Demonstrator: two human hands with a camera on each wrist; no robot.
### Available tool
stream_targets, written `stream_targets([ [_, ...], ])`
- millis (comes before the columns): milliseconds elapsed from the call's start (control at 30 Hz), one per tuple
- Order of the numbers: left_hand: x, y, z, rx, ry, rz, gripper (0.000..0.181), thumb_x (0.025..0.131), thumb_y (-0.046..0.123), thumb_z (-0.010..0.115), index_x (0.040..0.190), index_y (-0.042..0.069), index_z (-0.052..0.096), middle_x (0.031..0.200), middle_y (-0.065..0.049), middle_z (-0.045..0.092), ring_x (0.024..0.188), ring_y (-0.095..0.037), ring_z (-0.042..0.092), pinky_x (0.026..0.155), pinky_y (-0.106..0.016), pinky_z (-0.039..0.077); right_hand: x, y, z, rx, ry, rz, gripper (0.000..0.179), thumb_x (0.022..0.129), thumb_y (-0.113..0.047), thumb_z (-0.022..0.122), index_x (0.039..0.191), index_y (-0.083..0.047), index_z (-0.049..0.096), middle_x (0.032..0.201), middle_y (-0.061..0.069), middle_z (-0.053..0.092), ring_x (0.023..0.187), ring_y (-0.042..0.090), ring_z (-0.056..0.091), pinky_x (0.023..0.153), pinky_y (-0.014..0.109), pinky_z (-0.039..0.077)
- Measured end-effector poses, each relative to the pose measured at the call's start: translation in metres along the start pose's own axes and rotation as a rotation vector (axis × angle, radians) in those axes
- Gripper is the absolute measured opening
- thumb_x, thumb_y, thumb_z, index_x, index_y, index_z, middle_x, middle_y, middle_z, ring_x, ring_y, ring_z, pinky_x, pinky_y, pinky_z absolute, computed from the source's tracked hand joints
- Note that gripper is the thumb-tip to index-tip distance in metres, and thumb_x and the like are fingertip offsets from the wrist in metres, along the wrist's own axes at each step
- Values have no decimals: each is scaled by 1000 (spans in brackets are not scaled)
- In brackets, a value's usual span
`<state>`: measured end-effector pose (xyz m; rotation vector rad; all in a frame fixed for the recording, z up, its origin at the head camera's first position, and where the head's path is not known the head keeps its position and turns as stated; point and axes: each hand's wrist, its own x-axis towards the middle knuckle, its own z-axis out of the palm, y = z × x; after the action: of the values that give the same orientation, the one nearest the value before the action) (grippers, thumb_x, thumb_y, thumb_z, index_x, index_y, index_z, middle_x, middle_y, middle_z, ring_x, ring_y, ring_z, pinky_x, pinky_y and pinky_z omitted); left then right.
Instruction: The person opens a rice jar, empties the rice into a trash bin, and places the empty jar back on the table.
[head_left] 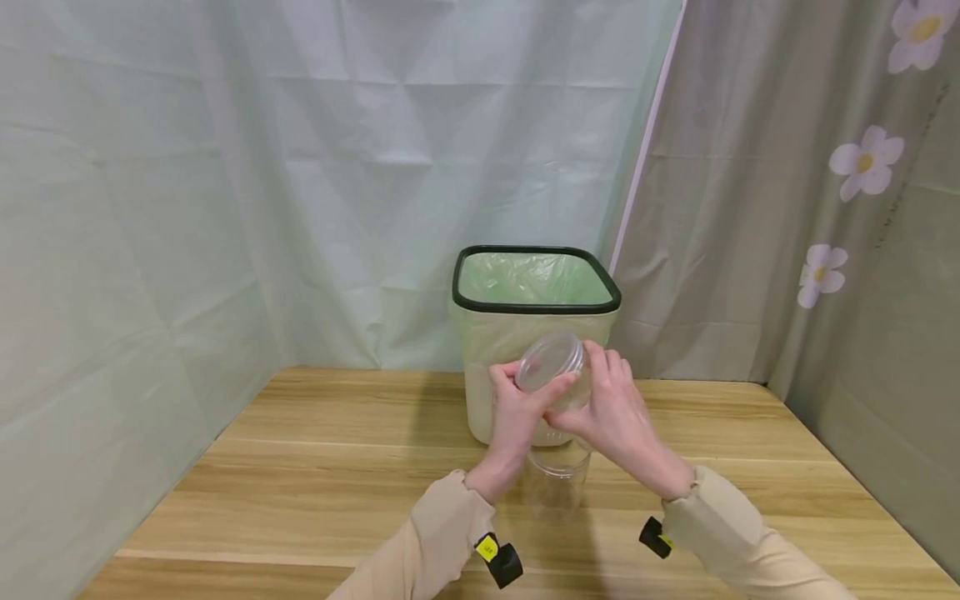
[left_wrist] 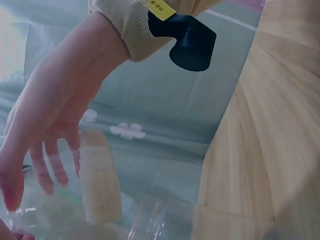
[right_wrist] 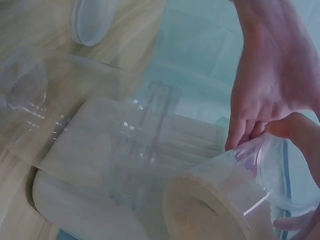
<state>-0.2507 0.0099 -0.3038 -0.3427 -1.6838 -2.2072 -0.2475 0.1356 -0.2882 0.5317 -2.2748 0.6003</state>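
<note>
Both hands hold a clear plastic jar point(right_wrist: 245, 175) tilted over the table. Its round clear lid point(head_left: 549, 360) faces back toward the head camera, and a beige layer point(right_wrist: 200, 210) shows at the other end. My left hand point(head_left: 517, 412) grips the lid's rim, thumb along its lower edge. On the jar's right side, my right hand point(head_left: 617, 412) holds the wall between thumb and fingers. Below them a second clear jar point(head_left: 555, 492) stands upright on the table, its mouth uncovered. The right wrist view also shows a loose clear lid point(right_wrist: 92, 20) lying on the wood.
Just behind the hands stands a cream bin point(head_left: 480, 367) with a dark rim and a thin bag inside. The wooden table point(head_left: 315, 467) meets pale curtains point(head_left: 360, 167) at the back and sides. White flowers point(head_left: 866, 162) are printed on the right curtain.
</note>
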Motion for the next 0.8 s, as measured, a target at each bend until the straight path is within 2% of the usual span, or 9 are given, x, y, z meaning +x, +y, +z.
stream_targets([
  [200, 1, -2, -6, -94, -113, 68, 63, 70, 27, 78, 105, 2, 33, 115, -14, 45, 107, -24, 47, 88, -36, 38, 3, 6, -8, 113, -45, 5, 88, 57, -32, 84, 123, 5, 39, 100, 15, 49, 88, 31, 45, 69, 42, 42],
  [233, 9, -22, -10, -112, -132, 103, 63, 70, 29, 78, 106, 3, 33, 116, -14, 45, 108, -24, 46, 90, -35, 37, 4, 7, -9, 141, -58, 5, 88, 58, -32, 84, 124, 5, 39, 102, 15, 50, 90, 30, 45, 71, 43, 42],
  [267, 14, -34, -13, -119, -156, 141, 60, 73, 28, 76, 108, 5, 34, 116, -14, 45, 110, -23, 45, 91, -34, 35, 5, 8, -11, 174, -76, 8, 87, 58, -32, 84, 124, 3, 39, 104, 14, 49, 92, 29, 46, 73, 43, 42],
  [367, 24, -55, -25, -153, -237, 210, 53, 78, 28, 70, 113, 7, 37, 117, -13, 46, 112, -23, 44, 94, -32, 33, 8, 14, -15, 314, -148, 20, 85, 60, -29, 84, 126, -1, 39, 111, 11, 50, 98, 26, 47, 78, 44, 41],
  [400, 26, -55, -28, -155, -258, 205, 53, 79, 30, 69, 114, 6, 37, 117, -14, 47, 112, -24, 44, 94, -34, 33, 9, 16, -18, 373, -179, 31, 84, 61, -27, 84, 127, -2, 39, 114, 10, 50, 100, 25, 48, 81, 44, 41],
  [433, 26, -52, -31, -161, -284, 202, 53, 80, 31, 68, 116, 6, 38, 118, -14, 47, 112, -24, 44, 94, -35, 33, 11, 18, -21, 428, -217, 49, 83, 62, -25, 84, 128, -4, 38, 116, 9, 49, 102, 24, 48, 83, 45, 40],
  [500, 16, -20, -36, -164, -328, 141, 52, 81, 28, 66, 116, 3, 38, 117, -15, 48, 113, -25, 43, 95, -37, 32, 13, 23, -25, 512, -296, 85, 81, 65, -23, 82, 129, -6, 36, 118, 8, 48, 104, 24, 48, 85, 46, 39],
  [600, 10, 1, -40, -164, -375, 86, 56, 79, 26, 67, 118, -1, 37, 119, -16, 46, 115, -26, 41, 97, -37, 30, 16, 28, -30, 594, -389, 116, 79, 67, -19, 80, 131, -7, 34, 118, 9, 48, 106, 25, 48, 86, 47, 38],
  [800, 13, 3, -45, -170, -486, 106, 67, 77, 24, 71, 126, -4, 35, 125, -16, 43, 118, -26, 37, 98, -37, 28, 17, 32, -33, 675, -491, 76, 74, 69, -16, 78, 130, -8, 37, 114, 7, 53, 104, 23, 50, 85, 45, 38],
])
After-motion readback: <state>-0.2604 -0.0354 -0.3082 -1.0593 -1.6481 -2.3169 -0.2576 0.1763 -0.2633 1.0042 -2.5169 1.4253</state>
